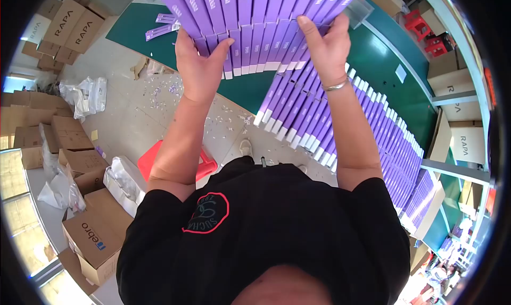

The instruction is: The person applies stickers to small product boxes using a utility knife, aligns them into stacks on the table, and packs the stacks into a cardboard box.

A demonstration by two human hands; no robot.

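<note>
A wide row of narrow purple boxes (261, 31) with white ends is squeezed between my two hands at the top of the view. My left hand (201, 65) grips the row's left side, thumb on the front. On the right side my right hand (327, 47), with a bracelet at the wrist, clasps the row the same way. Below and right of it, long rows of similar purple boxes (372, 129) lie side by side on the green tabletop (380, 47). A few loose purple strips (159, 31) lie left of my left hand.
Cardboard boxes (101, 225) and plastic bags (85, 95) stand at the left. A red stool (154, 159) is by my left forearm. Scraps litter the floor (159, 105). Metal shelf posts (458, 169) and cartons (463, 143) edge the right. Red stools (418, 26) show at top right.
</note>
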